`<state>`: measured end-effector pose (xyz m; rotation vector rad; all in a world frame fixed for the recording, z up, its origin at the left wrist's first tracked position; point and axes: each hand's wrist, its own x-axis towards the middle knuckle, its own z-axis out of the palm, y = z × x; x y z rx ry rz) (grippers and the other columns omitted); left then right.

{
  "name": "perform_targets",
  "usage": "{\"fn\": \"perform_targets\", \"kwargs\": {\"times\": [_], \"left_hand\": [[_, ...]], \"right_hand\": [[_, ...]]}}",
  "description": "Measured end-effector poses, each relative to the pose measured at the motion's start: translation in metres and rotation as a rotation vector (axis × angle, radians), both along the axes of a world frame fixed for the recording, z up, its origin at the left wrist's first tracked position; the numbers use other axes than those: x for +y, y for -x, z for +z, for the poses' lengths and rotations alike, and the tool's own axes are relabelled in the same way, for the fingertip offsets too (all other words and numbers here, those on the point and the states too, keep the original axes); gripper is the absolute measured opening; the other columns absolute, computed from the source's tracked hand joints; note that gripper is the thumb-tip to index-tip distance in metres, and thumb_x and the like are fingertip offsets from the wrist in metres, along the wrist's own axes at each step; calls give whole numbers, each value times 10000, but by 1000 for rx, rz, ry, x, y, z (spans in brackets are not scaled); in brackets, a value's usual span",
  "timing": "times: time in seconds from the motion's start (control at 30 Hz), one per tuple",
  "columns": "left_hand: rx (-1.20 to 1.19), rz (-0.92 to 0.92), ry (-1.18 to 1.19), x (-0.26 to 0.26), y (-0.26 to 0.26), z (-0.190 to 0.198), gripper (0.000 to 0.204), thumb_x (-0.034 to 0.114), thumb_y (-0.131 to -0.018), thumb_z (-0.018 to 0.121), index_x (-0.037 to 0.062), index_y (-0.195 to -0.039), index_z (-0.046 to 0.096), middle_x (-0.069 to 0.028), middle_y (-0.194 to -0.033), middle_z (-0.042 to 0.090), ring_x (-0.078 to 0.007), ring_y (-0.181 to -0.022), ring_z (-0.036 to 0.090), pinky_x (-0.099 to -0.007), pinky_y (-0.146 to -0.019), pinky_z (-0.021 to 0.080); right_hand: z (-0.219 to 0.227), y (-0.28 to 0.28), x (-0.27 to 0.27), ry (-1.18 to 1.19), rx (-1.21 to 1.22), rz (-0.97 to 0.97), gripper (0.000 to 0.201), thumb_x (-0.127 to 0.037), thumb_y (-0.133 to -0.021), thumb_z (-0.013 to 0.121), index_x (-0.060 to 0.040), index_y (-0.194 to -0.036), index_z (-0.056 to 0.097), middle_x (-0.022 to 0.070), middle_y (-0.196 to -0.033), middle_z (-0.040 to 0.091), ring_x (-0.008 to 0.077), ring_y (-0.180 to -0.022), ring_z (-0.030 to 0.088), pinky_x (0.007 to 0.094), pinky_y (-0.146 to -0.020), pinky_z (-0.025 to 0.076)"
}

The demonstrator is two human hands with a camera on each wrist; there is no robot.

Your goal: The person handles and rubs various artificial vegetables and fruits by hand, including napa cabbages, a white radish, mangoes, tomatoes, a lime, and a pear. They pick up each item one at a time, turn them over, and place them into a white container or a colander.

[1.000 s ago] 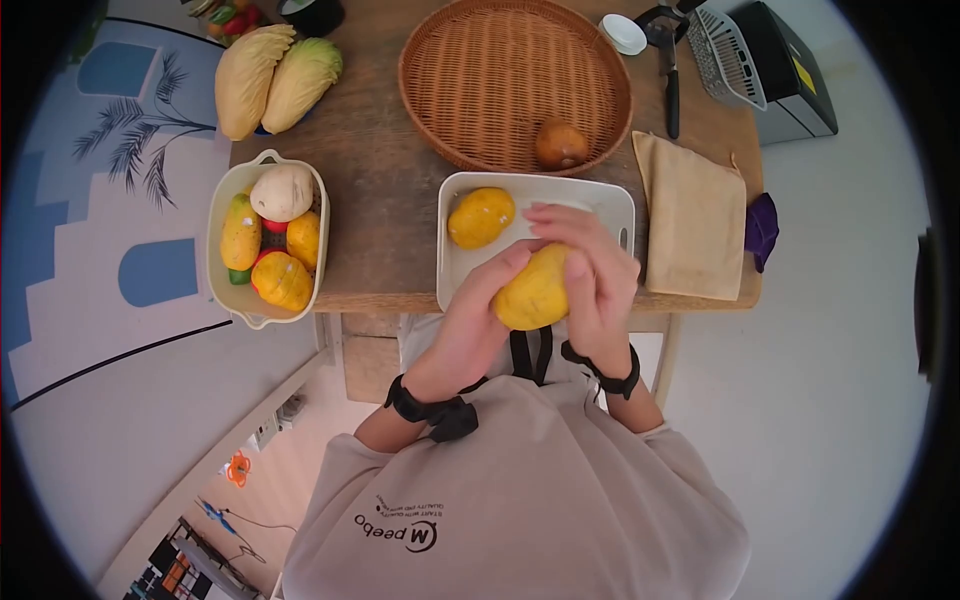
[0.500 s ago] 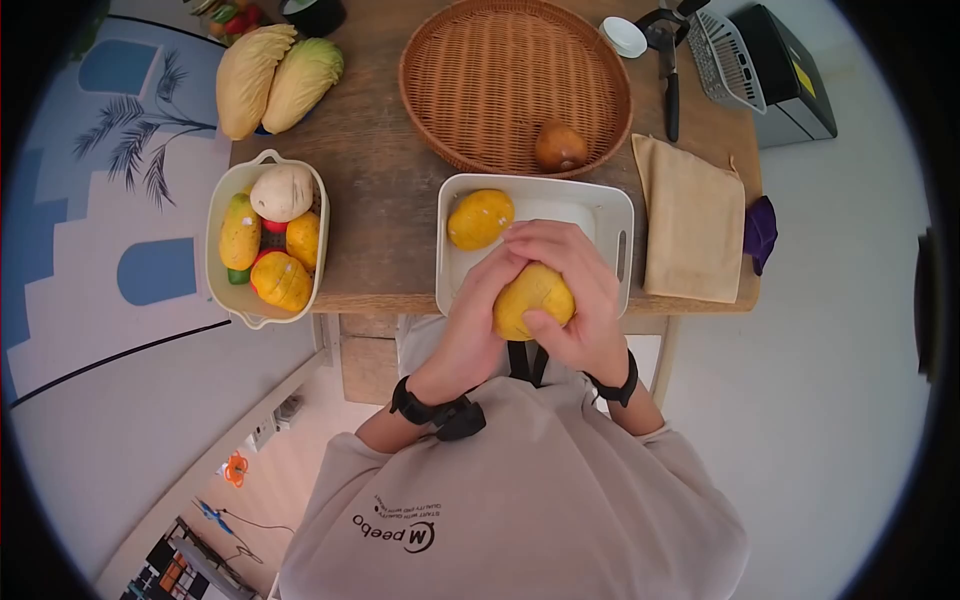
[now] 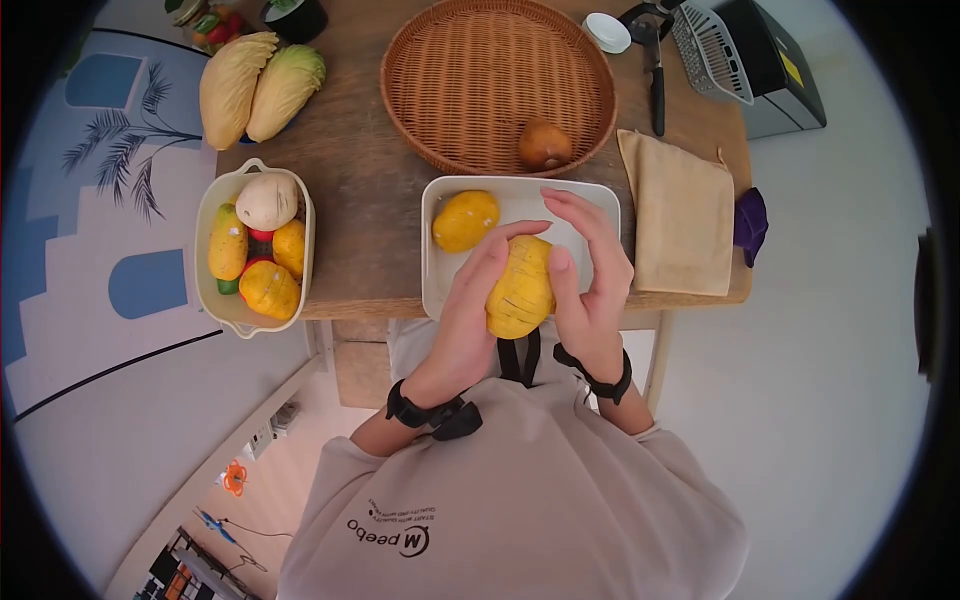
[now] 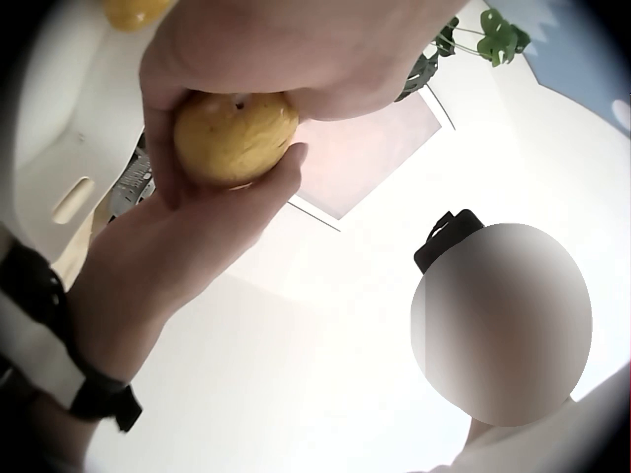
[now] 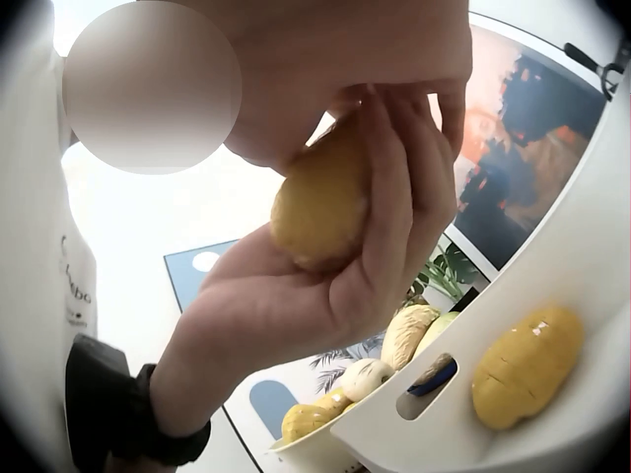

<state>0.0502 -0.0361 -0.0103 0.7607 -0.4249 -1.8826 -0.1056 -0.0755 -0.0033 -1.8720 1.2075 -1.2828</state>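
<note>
A lumpy yellow fruit (image 3: 520, 287), with dark lines on its skin, is between my two hands over the near edge of a white tray (image 3: 430, 275). My left hand (image 3: 468, 318) holds it from the left, fingers curled round its far side, as the right wrist view shows. My right hand (image 3: 592, 300) is on the other side, thumb against the fruit's edge, its long fingers arched forward and away from it. Another yellow fruit (image 3: 466, 221), also marked with dark lines, lies in the tray's far left corner.
A cream basket (image 3: 204, 250) of fruit and vegetables stands left, with cabbages (image 3: 262, 88) behind it. A round wicker tray (image 3: 480, 80) holding a brown fruit (image 3: 545, 146) is beyond the white tray. Right lie a folded beige cloth (image 3: 680, 215) and a black-handled knife (image 3: 657, 100).
The fruit has turned between the hands to stand more upright, its lined side showing. The right hand has loosened from around it, its fingers spreading outward. The head view has shifted slightly.
</note>
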Motion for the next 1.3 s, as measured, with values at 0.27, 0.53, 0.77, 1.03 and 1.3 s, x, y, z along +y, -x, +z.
{"fn": "perform_targets", "kwargs": {"times": [0.27,0.53,0.77,1.03,1.3], "left_hand": [[53,173,-50,0,3,-5,421,415,-1196,359,116,-1452,507,-68,-1379,595,-178,-1316,594,-359,-1142,480],[4,154,77,1,-3,-1,432,439,-1198,340,121,-1421,529,-50,-1301,599,-151,-1258,615,-334,-1114,490],[2,159,-10,1,-2,-3,454,443,-1199,319,115,-1403,556,-38,-1340,585,-134,-1243,596,-327,-1106,485],[250,107,40,2,-13,-20,498,498,-1194,314,105,-1353,575,-44,-1320,627,-149,-1232,611,-326,-1094,494],[172,222,-206,4,-4,6,465,523,-1178,398,131,-1327,599,-11,-1261,646,-138,-1189,637,-331,-1044,520]], "right_hand": [[3,-14,13,112,184,165,400,-135,-847,797,2,-1213,715,207,-1334,693,435,-1251,665,542,-1096,521],[10,-27,25,216,273,325,399,-181,-832,818,-15,-1188,752,182,-1308,715,413,-1269,673,556,-1152,480],[6,-19,20,175,211,310,392,-204,-850,819,12,-1171,751,194,-1322,705,422,-1297,657,547,-1133,497],[5,-24,24,156,187,365,381,-208,-875,808,8,-1183,749,208,-1323,702,429,-1283,657,542,-1111,508],[-2,-18,16,194,149,292,408,-280,-947,739,25,-1217,732,221,-1348,690,448,-1265,661,558,-1118,506]]}}
